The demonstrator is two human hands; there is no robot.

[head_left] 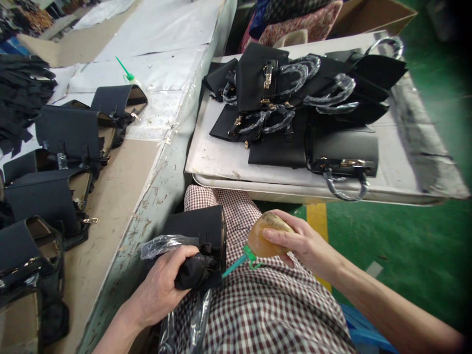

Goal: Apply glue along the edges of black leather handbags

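A black handbag [195, 223] with plastic-wrapped handles rests on my lap, over the checkered cloth [265, 305]. My left hand [165, 280] is closed around bunched black material at the bag's near side. In my right hand [295, 238] is a yellowish glue bottle [265, 236], tilted down to the left. Its green nozzle [236, 265] points at the bag's lower right edge, with the tip touching or very close to it. Whether any glue is coming out cannot be made out.
Several black bags [73, 128] stand along the left table [136, 167], where another green-nozzled bottle [127, 73] lies farther back. Ahead, a white-topped table [217, 162] holds a pile of black bags [276, 142] with wrapped handles. Behind it is a cardboard box [372, 17].
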